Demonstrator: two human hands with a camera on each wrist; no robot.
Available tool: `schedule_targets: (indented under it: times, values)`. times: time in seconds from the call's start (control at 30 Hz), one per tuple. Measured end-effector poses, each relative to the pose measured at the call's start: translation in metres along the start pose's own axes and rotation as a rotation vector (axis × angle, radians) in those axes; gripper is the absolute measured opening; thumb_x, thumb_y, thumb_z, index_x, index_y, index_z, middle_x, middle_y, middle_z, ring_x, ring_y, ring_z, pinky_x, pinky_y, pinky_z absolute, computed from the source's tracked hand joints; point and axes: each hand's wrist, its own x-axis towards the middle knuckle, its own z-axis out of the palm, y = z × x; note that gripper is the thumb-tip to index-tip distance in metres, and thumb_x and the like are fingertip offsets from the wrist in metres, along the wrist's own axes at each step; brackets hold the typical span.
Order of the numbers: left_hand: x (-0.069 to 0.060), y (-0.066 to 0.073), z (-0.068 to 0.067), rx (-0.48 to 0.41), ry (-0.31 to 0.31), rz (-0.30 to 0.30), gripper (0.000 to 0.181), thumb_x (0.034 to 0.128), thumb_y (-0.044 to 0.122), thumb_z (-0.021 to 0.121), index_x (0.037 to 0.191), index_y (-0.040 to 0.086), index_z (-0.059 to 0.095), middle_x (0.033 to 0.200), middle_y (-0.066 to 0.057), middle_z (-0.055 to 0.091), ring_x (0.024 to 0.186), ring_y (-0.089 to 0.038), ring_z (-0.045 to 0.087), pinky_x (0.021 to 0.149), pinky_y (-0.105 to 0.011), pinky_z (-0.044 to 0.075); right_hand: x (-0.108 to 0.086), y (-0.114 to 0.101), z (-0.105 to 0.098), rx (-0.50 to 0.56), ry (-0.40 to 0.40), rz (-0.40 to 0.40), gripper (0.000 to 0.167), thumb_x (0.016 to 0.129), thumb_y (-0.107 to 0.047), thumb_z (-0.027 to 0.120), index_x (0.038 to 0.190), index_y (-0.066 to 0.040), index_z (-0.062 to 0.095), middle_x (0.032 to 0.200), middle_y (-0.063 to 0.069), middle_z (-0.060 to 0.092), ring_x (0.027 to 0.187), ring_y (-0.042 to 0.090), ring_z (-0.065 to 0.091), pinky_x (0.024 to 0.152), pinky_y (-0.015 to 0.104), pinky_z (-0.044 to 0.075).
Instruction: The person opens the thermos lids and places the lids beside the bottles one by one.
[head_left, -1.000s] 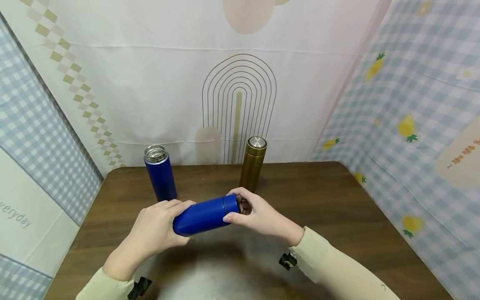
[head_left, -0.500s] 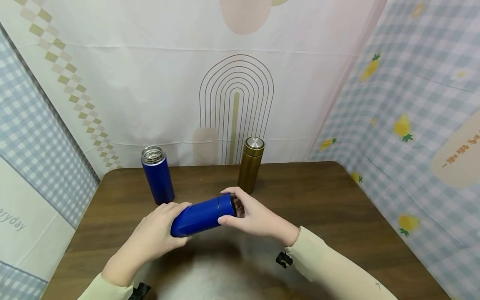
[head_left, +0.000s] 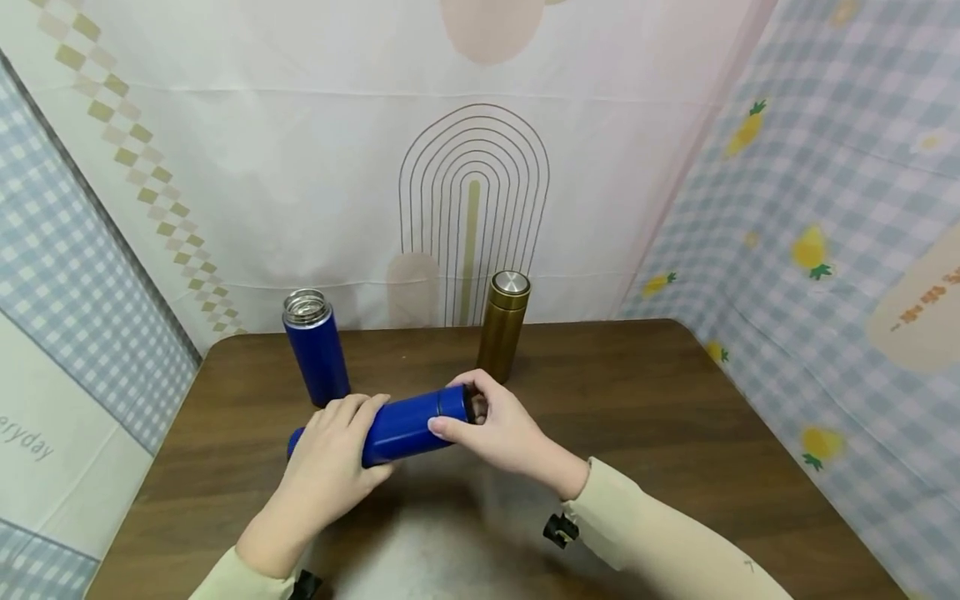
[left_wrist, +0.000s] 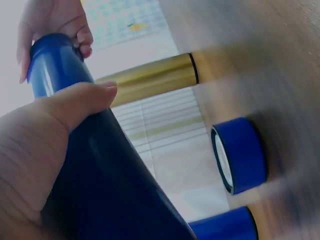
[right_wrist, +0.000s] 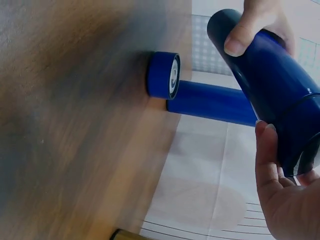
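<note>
A blue thermos (head_left: 408,429) is held tilted above the table, its seamed, lidded end to the right and slightly raised. My left hand (head_left: 330,467) grips its body; the thumb (left_wrist: 85,102) lies along the side. With curled fingers and thumb, my right hand (head_left: 510,433) grips the lid end, the thumb near the seam. Behind my left hand stands a second blue thermos (head_left: 318,362), uncapped, its metal mouth showing. A loose blue lid (left_wrist: 242,155) rests beside it. A blue patch shows left of my left hand; whether lid or thermos base, I cannot tell.
A gold-brown thermos (head_left: 504,333) with a silver-topped lid stands near the table's back edge. The brown wooden table (head_left: 675,450) meets a pale printed cloth (head_left: 322,183) behind, and a checked cloth (head_left: 772,192) hangs at the right.
My left hand has shifted rightward along the held thermos, and a blue patch now shows to its left. My right hand stays at the lid end, its thumb slightly nearer the seam.
</note>
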Motion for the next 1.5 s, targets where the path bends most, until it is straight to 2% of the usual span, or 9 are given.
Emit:
schedule_targets:
  times: [0.17, 0.4, 0.7, 0.87, 1.13, 1.33, 1.4, 1.5]
  values:
    - [0.001, 0.003, 0.003, -0.002, 0.044, 0.013, 0.078, 0.0596, 0.032, 0.088, 0.127, 0.009, 0.057, 0.107, -0.009, 0.055, 0.098, -0.03, 0.053, 0.086, -0.048, 0.044, 0.0, 0.0, 0.001, 0.013, -0.04, -0.002, 0.043, 0.084, -0.043, 0.073, 0.117, -0.028, 0.051, 0.105, 0.0, 0.061, 0.09, 0.017, 0.061, 0.071, 0.031, 0.054]
    - [0.001, -0.001, 0.002, 0.063, 0.09, 0.038, 0.082, 0.0541, 0.023, 0.089, 0.128, 0.009, 0.057, 0.11, -0.011, 0.056, 0.103, -0.035, 0.052, 0.091, -0.053, 0.039, 0.002, 0.006, -0.003, 0.137, -0.162, 0.037, 0.042, 0.088, -0.038, 0.07, 0.123, -0.025, 0.051, 0.114, 0.005, 0.06, 0.096, 0.016, 0.065, 0.078, 0.033, 0.055]
    - [0.002, -0.001, 0.0, 0.109, 0.112, 0.046, 0.079, 0.0549, 0.025, 0.09, 0.127, 0.014, 0.058, 0.114, -0.013, 0.057, 0.107, -0.036, 0.051, 0.094, -0.055, 0.034, 0.002, 0.008, -0.005, 0.084, -0.195, 0.085, 0.047, 0.09, -0.045, 0.065, 0.128, -0.025, 0.048, 0.114, 0.005, 0.058, 0.098, 0.021, 0.062, 0.075, 0.032, 0.054]
    - [0.001, -0.001, -0.004, 0.114, 0.096, 0.063, 0.079, 0.0542, 0.029, 0.091, 0.126, 0.015, 0.06, 0.113, -0.01, 0.058, 0.104, -0.035, 0.053, 0.09, -0.054, 0.039, 0.002, 0.007, -0.006, 0.092, -0.199, 0.062, 0.045, 0.09, -0.04, 0.066, 0.127, -0.022, 0.049, 0.112, 0.006, 0.059, 0.097, 0.021, 0.063, 0.076, 0.032, 0.054]
    - [0.002, -0.002, -0.01, 0.157, 0.075, 0.108, 0.08, 0.0525, 0.031, 0.092, 0.125, 0.013, 0.062, 0.107, -0.007, 0.062, 0.097, -0.033, 0.056, 0.084, -0.05, 0.046, -0.001, 0.007, -0.007, 0.017, -0.248, 0.027, 0.046, 0.091, -0.041, 0.065, 0.13, -0.028, 0.044, 0.113, 0.003, 0.056, 0.093, 0.018, 0.061, 0.078, 0.032, 0.053]
    - [0.004, -0.002, -0.014, 0.167, 0.087, 0.127, 0.079, 0.0519, 0.032, 0.091, 0.124, 0.013, 0.064, 0.106, -0.008, 0.063, 0.093, -0.032, 0.058, 0.082, -0.049, 0.049, -0.003, 0.006, -0.006, -0.021, -0.23, -0.005, 0.047, 0.091, -0.04, 0.065, 0.131, -0.031, 0.043, 0.112, 0.002, 0.055, 0.092, 0.017, 0.06, 0.077, 0.032, 0.053]
    - [0.004, -0.003, -0.014, 0.165, 0.088, 0.128, 0.078, 0.0517, 0.031, 0.09, 0.123, 0.013, 0.064, 0.106, -0.007, 0.064, 0.092, -0.031, 0.059, 0.081, -0.048, 0.049, -0.004, 0.007, -0.005, -0.037, -0.226, -0.029, 0.048, 0.091, -0.039, 0.065, 0.132, -0.031, 0.042, 0.112, 0.002, 0.054, 0.091, 0.017, 0.059, 0.077, 0.033, 0.052]
    - [0.004, -0.004, -0.013, 0.16, 0.085, 0.122, 0.077, 0.0511, 0.032, 0.089, 0.122, 0.014, 0.065, 0.106, -0.006, 0.065, 0.092, -0.029, 0.059, 0.08, -0.045, 0.05, -0.005, 0.008, -0.004, -0.079, -0.221, -0.109, 0.052, 0.091, -0.039, 0.065, 0.135, -0.027, 0.04, 0.117, 0.001, 0.051, 0.094, 0.016, 0.057, 0.077, 0.033, 0.053]
